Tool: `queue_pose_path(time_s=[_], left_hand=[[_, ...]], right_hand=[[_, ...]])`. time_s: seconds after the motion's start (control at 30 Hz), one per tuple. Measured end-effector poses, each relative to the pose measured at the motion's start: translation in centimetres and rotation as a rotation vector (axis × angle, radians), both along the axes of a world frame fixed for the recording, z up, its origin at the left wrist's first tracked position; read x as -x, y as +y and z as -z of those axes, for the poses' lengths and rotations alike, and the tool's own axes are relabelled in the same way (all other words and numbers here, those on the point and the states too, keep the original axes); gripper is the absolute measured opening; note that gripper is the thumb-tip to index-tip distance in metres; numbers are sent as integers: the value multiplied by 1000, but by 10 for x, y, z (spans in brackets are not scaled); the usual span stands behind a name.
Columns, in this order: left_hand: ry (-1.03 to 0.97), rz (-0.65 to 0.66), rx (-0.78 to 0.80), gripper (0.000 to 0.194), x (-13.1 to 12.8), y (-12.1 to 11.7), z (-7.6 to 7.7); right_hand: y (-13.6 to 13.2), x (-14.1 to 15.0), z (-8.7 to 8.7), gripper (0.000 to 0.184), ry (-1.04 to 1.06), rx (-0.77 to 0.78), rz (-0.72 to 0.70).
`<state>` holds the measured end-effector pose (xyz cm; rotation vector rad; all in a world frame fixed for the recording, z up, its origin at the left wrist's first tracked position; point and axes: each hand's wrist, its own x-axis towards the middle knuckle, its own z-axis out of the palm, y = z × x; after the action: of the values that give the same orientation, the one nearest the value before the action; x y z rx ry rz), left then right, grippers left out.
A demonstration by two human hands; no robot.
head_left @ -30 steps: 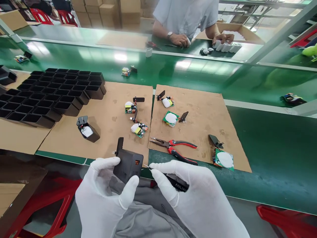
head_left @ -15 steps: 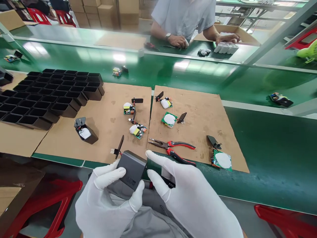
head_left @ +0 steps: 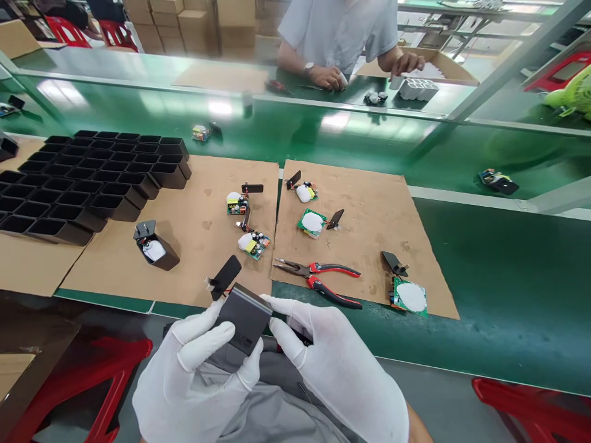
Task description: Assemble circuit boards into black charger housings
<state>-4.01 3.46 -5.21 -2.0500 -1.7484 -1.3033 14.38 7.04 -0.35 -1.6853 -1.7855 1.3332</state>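
Observation:
My left hand (head_left: 198, 369), in a white glove, grips a dark grey charger housing (head_left: 245, 317) between fingers and thumb. From its far left end sticks out a black plug cover (head_left: 226, 275) with metal prongs, joined by a reddish wire. My gloved right hand (head_left: 327, 351) has its fingertips closed on the housing's right edge; the fingers below are partly hidden. Just beyond lie red-and-black long-nose pliers (head_left: 318, 278), jaws pointing left. Further left rests another charger housing (head_left: 159, 249) with a pronged cover and white filling at its opening.
Rows of black empty housings (head_left: 92, 178) stand at the left. Several circuit boards (head_left: 410, 296) with wired plug covers lie on the cardboard (head_left: 360, 191). More boards sit on the green belt (head_left: 152, 114). Across it a person (head_left: 339, 37) handles white parts.
My right fingertips have moved left onto the housing's edge. The plug cover has turned to show its flat face. Boards on the belt have shifted left; the person opposite has moved one hand.

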Motion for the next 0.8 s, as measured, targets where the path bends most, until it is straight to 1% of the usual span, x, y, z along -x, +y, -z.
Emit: queue_pose_path(time_s=[0.13,0.2,0.23,0.3,0.37,0.43,0.5,0.53,0.6,0.63,0.7,0.73,0.8], left_hand=[[-4,47,8,34,1,0,2],[3,37,6,32,2,-1,5],[11,27,7,31,2,-1,6],[21,11,13,30,3,-2,9],[-33,-9,40,30,5,-2,13],[-134,-85,110,34,9,0,18],[-186,-188,176,42,15,7,26],[-170,-226,173,45,18,13,30],[-77,-244,104,46,25,27,38],[-25,-227,55,45,28,34,42],[44,-175,-34,43,30,46,47],[54,-138,-62,43,30,50,49],[38,-37,-102,43,27,52,51]], right_hand=[[1,1,0,46,124,41,-13],[0,3,2,47,184,55,-29],[-1,4,3,47,171,55,-35],[-4,6,4,46,55,37,-33],[-7,3,1,45,-63,24,-18],[-7,-8,-3,42,-81,42,15],[1,-28,-3,39,-143,7,105],[9,-41,-1,39,-239,-71,179],[31,-67,9,31,-598,-366,326],[44,-78,16,32,-778,-518,349],[65,-93,29,34,-850,-626,364],[71,-95,35,34,-858,-680,375],[74,-90,43,32,-792,-771,355]])
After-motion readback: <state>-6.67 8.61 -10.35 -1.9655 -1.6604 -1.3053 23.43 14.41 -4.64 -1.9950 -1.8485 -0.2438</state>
